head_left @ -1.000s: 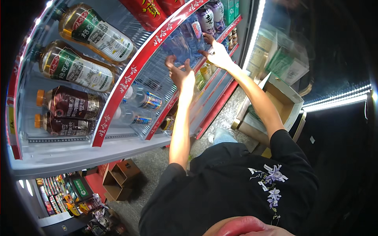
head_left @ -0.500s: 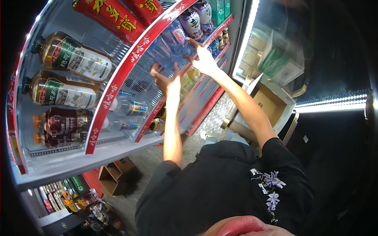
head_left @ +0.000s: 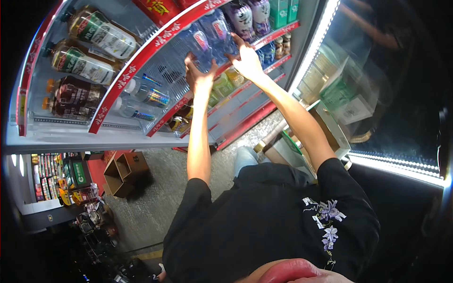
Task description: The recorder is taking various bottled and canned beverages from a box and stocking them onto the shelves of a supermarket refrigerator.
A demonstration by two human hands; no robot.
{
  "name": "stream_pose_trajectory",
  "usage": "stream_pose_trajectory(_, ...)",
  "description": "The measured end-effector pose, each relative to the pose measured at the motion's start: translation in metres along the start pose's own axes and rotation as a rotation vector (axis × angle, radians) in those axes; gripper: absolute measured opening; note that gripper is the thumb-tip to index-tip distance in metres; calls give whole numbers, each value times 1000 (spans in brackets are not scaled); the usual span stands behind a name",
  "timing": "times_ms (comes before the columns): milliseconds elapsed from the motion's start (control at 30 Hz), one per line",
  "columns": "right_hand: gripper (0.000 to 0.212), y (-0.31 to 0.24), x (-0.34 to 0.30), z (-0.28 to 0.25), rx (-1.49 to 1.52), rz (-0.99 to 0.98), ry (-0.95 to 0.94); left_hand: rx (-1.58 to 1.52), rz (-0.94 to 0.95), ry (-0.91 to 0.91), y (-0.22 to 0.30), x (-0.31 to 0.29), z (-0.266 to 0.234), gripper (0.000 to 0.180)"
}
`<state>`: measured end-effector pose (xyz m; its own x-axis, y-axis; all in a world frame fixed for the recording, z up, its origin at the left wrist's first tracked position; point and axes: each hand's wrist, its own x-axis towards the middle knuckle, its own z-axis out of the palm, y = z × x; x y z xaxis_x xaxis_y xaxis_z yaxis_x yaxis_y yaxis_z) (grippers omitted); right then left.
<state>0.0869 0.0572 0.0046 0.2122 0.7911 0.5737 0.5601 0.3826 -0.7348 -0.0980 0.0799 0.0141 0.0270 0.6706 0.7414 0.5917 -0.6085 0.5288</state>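
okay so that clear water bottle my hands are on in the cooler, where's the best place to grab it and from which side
Probably around the body, from the open front. The clear water bottle lies on the wire shelf, cap end toward you. Your left hand and right hand already flank it, so wrap its middle rather than the narrow cap.

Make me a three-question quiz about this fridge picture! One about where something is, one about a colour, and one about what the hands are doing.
1. Where are both hands?
A. on the floor
B. at the clear bottles on a fridge shelf
C. inside a cardboard box

2. What colour are the shelf edge strips?
A. red
B. green
C. yellow

3. How are the left hand and right hand?
A. hanging down
B. clapped together
C. raised, fingers spread against the bottles

Answers: 1 B, both arms reach up to that shelf. 2 A, the strips are red with white marks. 3 C, the hands are apart, each touching bottles.
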Motion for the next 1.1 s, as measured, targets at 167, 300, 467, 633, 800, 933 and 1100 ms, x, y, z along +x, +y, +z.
stream_pose_trajectory(167, 62, 19, -20, -23, -337, -344, 118, 184, -109, -91, 11, -2, 16, 87)
stream_pose_trajectory(300, 37, 15, -119, -81, -165, -217, 40, 306, 126, 58, 17, -37, 1, 74)
stream_pose_trajectory(467, 34, 96, -353, -171, -210, 615, -114, 60, 161, -182, 59, -174, 6, 40)
stream_pose_trajectory(633, 47, 182, -514, -216, -264, 1258, 2, -244, -16, -948, 116, -295, 38, 34)
stream_pose_trajectory(800, 70, 305, -553, -163, -295, 1668, -57, -418, 277, -1313, 143, -332, 153, 25)
stream_pose_trajectory(933, 113, 415, -662, -210, -427, 1775, -24, -783, 18, -1533, 217, -440, 286, 30)
stream_pose_trajectory(1100, 126, 414, -564, -77, -67, 1974, 158, 457, -535, -1505, 111, -515, 381, 72)
